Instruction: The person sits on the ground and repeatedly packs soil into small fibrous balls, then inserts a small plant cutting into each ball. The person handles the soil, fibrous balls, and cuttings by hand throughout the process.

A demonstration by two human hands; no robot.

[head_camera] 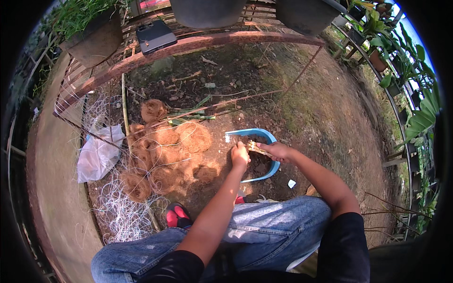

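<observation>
My right hand (278,151) grips a small bundle of short pale sticks (260,149), its thumb lying along the top. At the bundle's left end is my left hand (240,154), fingers curled; whether it pinches something there is too small to tell. Both hands are above a light-blue plastic dustpan-like tray (270,173) with dark soil inside its curved rim. Left of the hands lie several nest-like balls of brown coconut fibre (194,137) in a sunlit heap.
Tangled white and blue string (124,208) spreads beside a translucent plastic bag (101,154). A rusty metal plant rack (212,40) arches ahead, carrying pots (208,12) and a dark smartphone (155,36). Green leaf stalks (193,116) and a white scrap (291,183) lie on the soil.
</observation>
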